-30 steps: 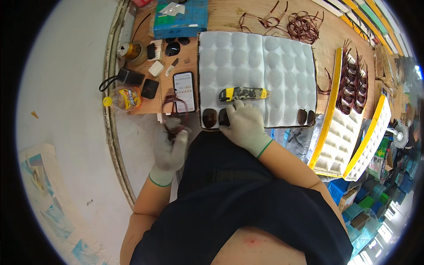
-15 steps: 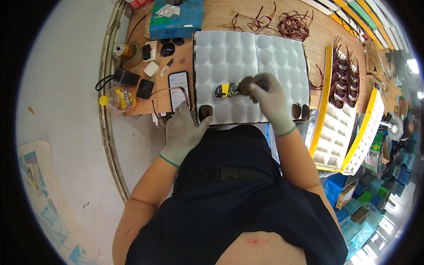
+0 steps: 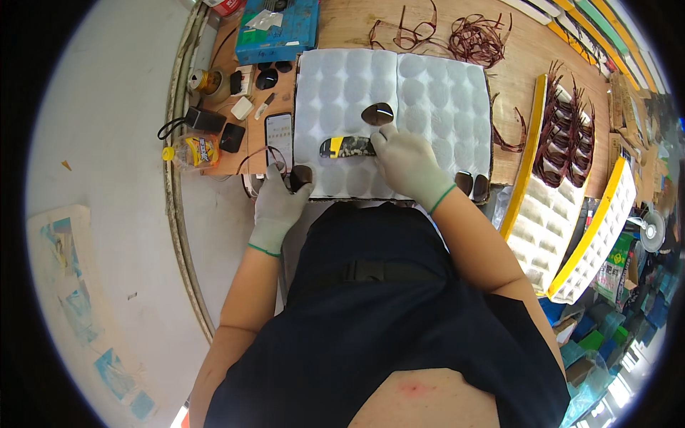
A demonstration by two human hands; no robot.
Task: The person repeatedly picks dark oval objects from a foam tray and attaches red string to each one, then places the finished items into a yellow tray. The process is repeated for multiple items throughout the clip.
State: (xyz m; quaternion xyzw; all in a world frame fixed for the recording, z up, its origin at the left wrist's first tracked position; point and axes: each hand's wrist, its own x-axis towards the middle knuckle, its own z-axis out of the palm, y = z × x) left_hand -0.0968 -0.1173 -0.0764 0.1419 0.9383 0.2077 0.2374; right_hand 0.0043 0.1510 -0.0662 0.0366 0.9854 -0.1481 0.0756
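Below, wooden bench (image 3: 542,50) over grey floor (image 3: 107,143)

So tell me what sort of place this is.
Probably an eyewear assembly bench: piles of thin brown frames, racks of glasses in yellow-edged trays, and loose dark lenses on a white padded mat.

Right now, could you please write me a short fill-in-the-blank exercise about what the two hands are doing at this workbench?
1. The left hand holds a dark ____ at the near edge of the white foam pad.
2. The right hand rests on the ____ pad, beside a yellow-ended knife.
3. Both hands wear light ____.
4. A phone lies to the ____ of the pad.

Missing words: lens; white foam; gloves; left
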